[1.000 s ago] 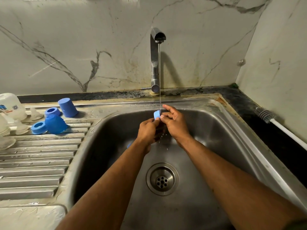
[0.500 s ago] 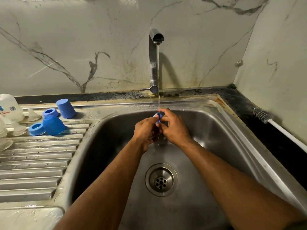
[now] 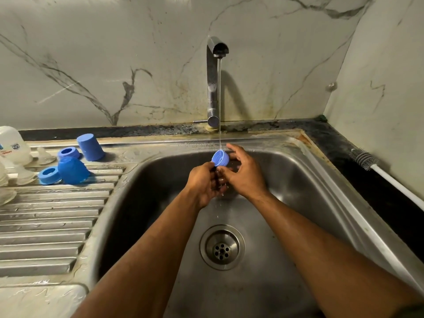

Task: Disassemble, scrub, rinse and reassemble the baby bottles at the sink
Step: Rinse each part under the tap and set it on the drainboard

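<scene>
- Changed since a second ago: you have turned the blue ring (image 3: pixel 220 158) so its hollow side tilts up toward the water stream (image 3: pixel 219 99); half a second back your fingers hid most of it, and now its whole round face shows.
- Left hand (image 3: pixel 203 182): fingers curled, pinching the lower edge of the ring.
- Right hand (image 3: pixel 244 172): fingers partly spread, fingertips touching the ring's right side, thumb near the left hand; whether it truly grips the ring cannot be told.
- Ring, location: held over the back of the sink (image 3: pixel 316 180), directly under the tap (image 3: pixel 214 81); the stream lands on it and drips fall toward the drain (image 3: pixel 222 247).
- Meaning for the task: this reads as the rinse step for one collar, with its inside now exposed to the flow.
- Draining board, back left corner: upright blue cap (image 3: pixel 90 146), second blue ring (image 3: pixel 68 152), third blue ring (image 3: pixel 48 174), tipped blue cap (image 3: pixel 72 170), all close together.
- Draining board, left edge: white bottle (image 3: pixel 13 145) and clear teats (image 3: pixel 46 154), partly cut off by the frame.
- Counter, right edge: bottle brush (image 3: pixel 364 159) lying well apart from your hands.
- Outstanding, by judgement: reassembly not yet begun; parts lie separate.
</scene>
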